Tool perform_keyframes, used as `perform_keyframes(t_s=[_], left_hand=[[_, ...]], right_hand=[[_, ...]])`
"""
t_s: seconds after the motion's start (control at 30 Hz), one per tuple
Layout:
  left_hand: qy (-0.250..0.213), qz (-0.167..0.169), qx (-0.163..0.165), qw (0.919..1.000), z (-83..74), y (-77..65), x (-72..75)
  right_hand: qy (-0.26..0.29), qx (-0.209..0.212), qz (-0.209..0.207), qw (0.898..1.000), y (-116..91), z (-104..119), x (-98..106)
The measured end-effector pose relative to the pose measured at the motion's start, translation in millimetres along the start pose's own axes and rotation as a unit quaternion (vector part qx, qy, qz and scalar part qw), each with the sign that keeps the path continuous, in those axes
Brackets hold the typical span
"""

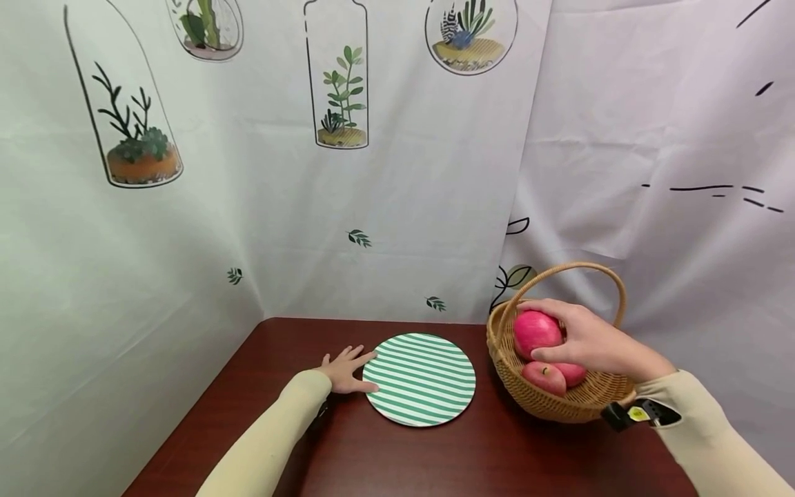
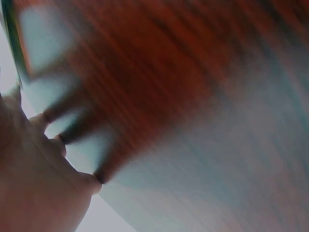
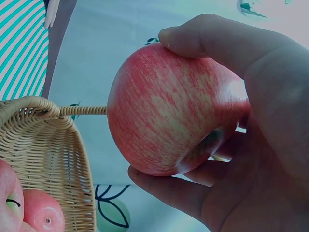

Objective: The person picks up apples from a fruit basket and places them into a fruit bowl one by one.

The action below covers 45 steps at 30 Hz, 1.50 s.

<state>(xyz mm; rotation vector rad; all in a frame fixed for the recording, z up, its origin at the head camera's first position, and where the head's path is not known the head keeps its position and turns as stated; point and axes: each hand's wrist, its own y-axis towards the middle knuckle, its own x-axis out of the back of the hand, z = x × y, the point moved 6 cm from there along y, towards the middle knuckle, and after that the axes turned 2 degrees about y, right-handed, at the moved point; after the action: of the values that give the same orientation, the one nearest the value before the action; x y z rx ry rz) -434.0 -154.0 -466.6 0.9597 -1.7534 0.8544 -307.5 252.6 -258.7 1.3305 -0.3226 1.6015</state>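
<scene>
An apple (image 3: 164, 106), red with yellow streaks, is gripped in my right hand (image 1: 580, 338) between thumb and curled fingers. In the head view this apple (image 1: 535, 334) appears over the wicker basket (image 1: 528, 393), near its arched handle. More apples (image 1: 544, 377) lie inside the basket; the right wrist view shows some of these apples (image 3: 43, 210) at lower left. My left hand (image 1: 343, 371) lies with fingers spread at the left edge of a round placemat (image 1: 422, 379) with green and white stripes. Its thumb and a fingertip touch the rim.
A dark red wooden table (image 1: 397, 459) carries the placemat and the basket, the basket to the right. Behind and beside it hangs a white cloth (image 1: 428, 193) printed with plants in jars. A black strap device (image 1: 640, 414) sits on the right wrist.
</scene>
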Motion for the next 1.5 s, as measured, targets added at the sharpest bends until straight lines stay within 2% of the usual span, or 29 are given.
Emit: perform_keyframes(t_s=[0.37,0.77,1.23,1.5], left_hand=[[0.0,0.001,0.003,1.0,-13.3,-9.3,10.6],[0.003,0.0,0.0,1.0,-8.4,-6.0,6.9],[0.001,-0.001,-0.003,1.0,-7.7,-4.6,5.4],[-0.008,-0.005,-0.012,0.9999,-6.8,-5.9,3.7]], right_hand=[[0.011,0.017,0.002,1.0,6.6,6.3,-4.0],[0.025,-0.004,0.018,1.0,15.2,15.2,-10.1],[0.028,0.025,0.017,0.999,29.8,26.4,-19.3],[0.021,0.022,0.025,0.999,40.2,29.2,-28.9]])
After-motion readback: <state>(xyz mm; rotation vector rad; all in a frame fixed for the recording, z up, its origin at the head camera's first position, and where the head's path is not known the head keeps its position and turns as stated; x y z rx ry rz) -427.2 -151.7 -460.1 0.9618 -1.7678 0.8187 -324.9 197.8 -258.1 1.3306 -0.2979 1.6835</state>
